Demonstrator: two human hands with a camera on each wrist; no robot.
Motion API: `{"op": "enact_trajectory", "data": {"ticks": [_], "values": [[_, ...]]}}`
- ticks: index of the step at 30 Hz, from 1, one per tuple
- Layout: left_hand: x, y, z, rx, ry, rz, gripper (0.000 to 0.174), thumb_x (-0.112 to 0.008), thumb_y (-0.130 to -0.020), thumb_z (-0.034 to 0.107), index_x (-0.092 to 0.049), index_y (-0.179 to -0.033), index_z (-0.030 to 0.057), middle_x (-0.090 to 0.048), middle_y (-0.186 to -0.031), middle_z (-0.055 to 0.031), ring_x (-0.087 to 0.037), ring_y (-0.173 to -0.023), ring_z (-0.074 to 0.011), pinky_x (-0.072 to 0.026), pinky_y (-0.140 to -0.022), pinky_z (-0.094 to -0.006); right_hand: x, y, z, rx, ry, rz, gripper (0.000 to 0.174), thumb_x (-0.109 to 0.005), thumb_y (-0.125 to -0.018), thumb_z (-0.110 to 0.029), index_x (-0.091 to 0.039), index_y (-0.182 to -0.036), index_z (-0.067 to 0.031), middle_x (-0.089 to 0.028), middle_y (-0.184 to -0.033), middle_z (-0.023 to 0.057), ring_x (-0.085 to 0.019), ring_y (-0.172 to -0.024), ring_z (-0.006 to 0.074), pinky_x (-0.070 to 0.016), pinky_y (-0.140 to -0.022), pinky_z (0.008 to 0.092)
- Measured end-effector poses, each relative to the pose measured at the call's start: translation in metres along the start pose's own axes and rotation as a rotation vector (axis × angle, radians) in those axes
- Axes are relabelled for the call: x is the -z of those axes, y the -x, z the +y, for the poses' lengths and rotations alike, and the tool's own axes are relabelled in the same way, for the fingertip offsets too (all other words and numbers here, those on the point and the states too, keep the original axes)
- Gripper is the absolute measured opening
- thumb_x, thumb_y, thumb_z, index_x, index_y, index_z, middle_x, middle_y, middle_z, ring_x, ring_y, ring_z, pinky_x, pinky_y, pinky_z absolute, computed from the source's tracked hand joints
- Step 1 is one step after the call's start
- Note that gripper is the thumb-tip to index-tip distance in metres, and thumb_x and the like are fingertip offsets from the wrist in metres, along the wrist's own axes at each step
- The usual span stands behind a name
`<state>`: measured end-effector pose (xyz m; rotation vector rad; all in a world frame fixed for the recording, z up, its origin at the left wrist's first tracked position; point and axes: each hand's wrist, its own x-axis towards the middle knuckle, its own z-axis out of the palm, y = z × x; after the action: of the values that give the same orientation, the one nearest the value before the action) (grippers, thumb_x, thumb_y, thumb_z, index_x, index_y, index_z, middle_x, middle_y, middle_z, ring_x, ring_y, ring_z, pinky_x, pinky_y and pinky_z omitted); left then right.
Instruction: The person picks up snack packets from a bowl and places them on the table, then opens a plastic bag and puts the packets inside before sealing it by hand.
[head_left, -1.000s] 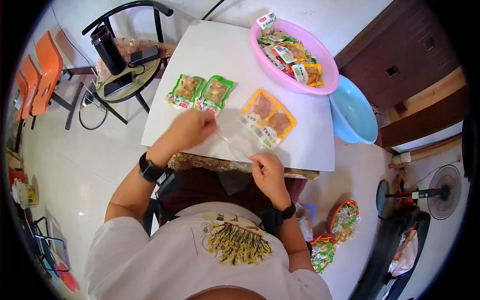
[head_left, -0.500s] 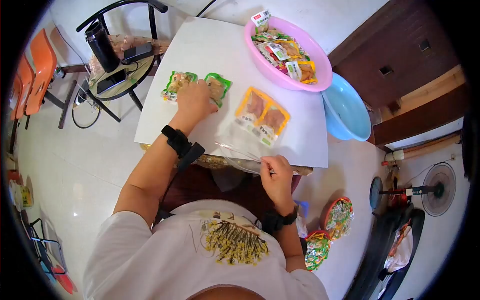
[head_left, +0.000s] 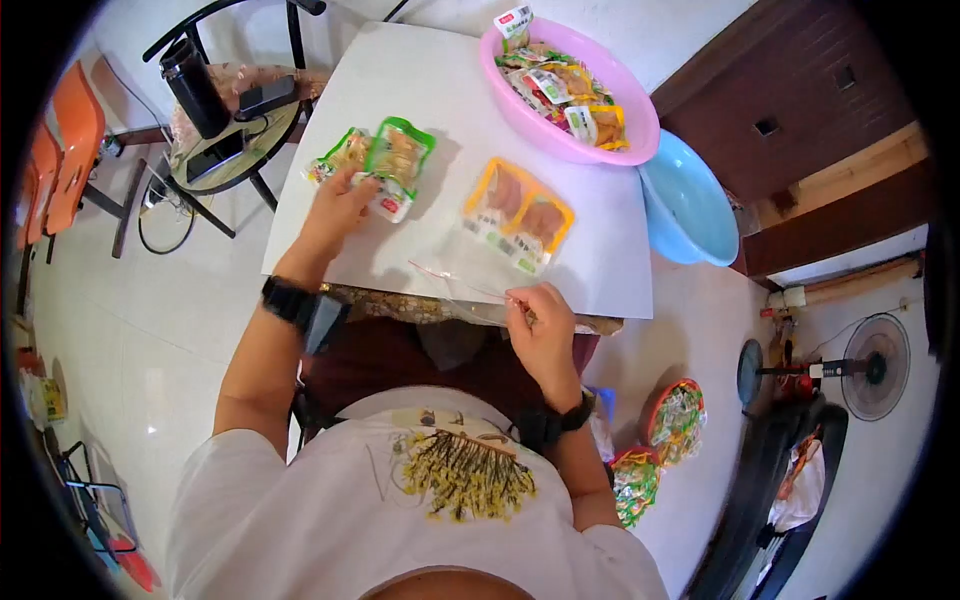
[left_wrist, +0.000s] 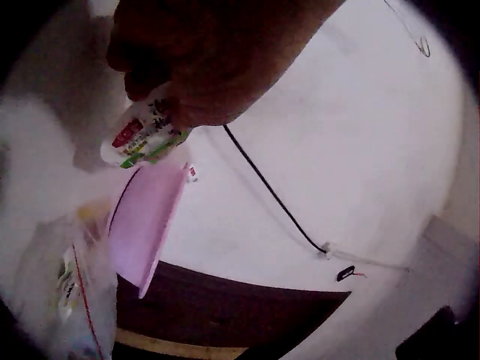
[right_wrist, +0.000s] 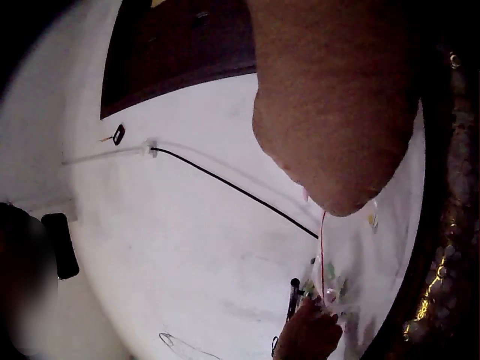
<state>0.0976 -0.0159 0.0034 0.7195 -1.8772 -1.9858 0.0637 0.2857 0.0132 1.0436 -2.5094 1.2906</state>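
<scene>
My left hand (head_left: 335, 212) grips a green-edged food packet (head_left: 398, 160), raised at a tilt, partly over a second green-edged packet (head_left: 345, 150). In the left wrist view the left hand (left_wrist: 202, 60) hides most of the packet (left_wrist: 146, 139). My right hand (head_left: 543, 330) pinches the edge of a clear plastic bag (head_left: 455, 270) with a red line along its mouth; the bag lies near the table's front edge. Just behind the bag, partly under it, is a yellow-edged double packet (head_left: 520, 215). The right hand (right_wrist: 334, 112) hides its own fingertips in the right wrist view.
A pink basin (head_left: 640, 125) full of packets stands at the table's back right, with a blue basin (head_left: 690, 200) beside it. On the left, a stool (head_left: 225, 165) bears a black bottle (head_left: 193, 90). Baskets of packets (head_left: 677, 420) and a fan (head_left: 875, 368) are at the lower right.
My left hand went from beside the bag to the green-edged packets, took hold of the right one and drew it left and toward me. The right hand still holds the bag's edge.
</scene>
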Motion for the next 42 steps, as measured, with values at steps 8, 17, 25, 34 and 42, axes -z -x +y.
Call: {"op": "enact_trajectory", "data": {"ticks": [8,17,25,34,42], "values": [[0.078,0.085,0.015,-0.06,0.014,-0.145,0.006,-0.06,-0.086,0.013,-0.059,-0.09,0.0084,-0.06,-0.075,0.0015,-0.051,-0.062,-0.0047,-0.0409,-0.054,-0.0196,-0.001,-0.01,-0.01,-0.041,-0.046,0.054,0.005,-0.065,-0.08,-0.003,-0.061,-0.083,-0.0025,-0.056,-0.07,0.0112,-0.056,-0.061,0.0259,-0.044,-0.056,0.0341],[0.021,0.136,0.011,0.334,0.377,-0.359,0.01,-0.057,-0.092,0.009,-0.055,-0.101,0.0058,-0.061,-0.081,-0.0012,-0.059,-0.063,-0.0073,-0.0462,-0.05,-0.0203,-0.006,-0.013,-0.019,-0.011,-0.065,0.109,0.007,-0.066,-0.078,-0.001,-0.062,-0.084,-0.0029,-0.056,-0.07,0.0107,-0.056,-0.061,0.0241,-0.0443,-0.056,0.0332],[-0.037,0.114,0.003,0.421,0.524,-0.367,0.016,-0.048,-0.097,0.009,-0.049,-0.113,0.007,-0.059,-0.079,-0.0024,-0.049,-0.05,-0.0061,-0.0366,-0.039,-0.0189,-0.003,-0.012,-0.019,0.062,-0.034,0.094,0.007,-0.066,-0.08,-0.004,-0.064,-0.086,-0.0034,-0.057,-0.074,0.0115,-0.057,-0.065,0.0287,-0.045,-0.057,0.0351],[-0.091,0.084,0.009,0.369,0.525,-0.418,0.023,-0.045,-0.098,0.015,-0.045,-0.12,0.0077,-0.059,-0.083,-0.0022,-0.055,-0.056,-0.0082,-0.0408,-0.043,-0.0199,-0.006,-0.012,-0.023,0.127,-0.065,0.073,0.01,-0.066,-0.082,-0.005,-0.067,-0.092,-0.0028,-0.056,-0.075,0.0103,-0.056,-0.065,0.0246,-0.0437,-0.057,0.0323],[-0.133,0.037,-0.016,0.235,0.685,-0.275,0.031,-0.052,-0.093,0.009,-0.044,-0.124,0.0046,-0.056,-0.107,-0.0076,-0.058,-0.091,-0.0139,-0.0516,-0.074,-0.0263,-0.015,-0.011,-0.023,0.11,-0.065,0.045,0.009,-0.068,-0.08,-0.008,-0.067,-0.088,-0.0039,-0.057,-0.073,0.011,-0.056,-0.066,0.0294,-0.0445,-0.057,0.038]]}}
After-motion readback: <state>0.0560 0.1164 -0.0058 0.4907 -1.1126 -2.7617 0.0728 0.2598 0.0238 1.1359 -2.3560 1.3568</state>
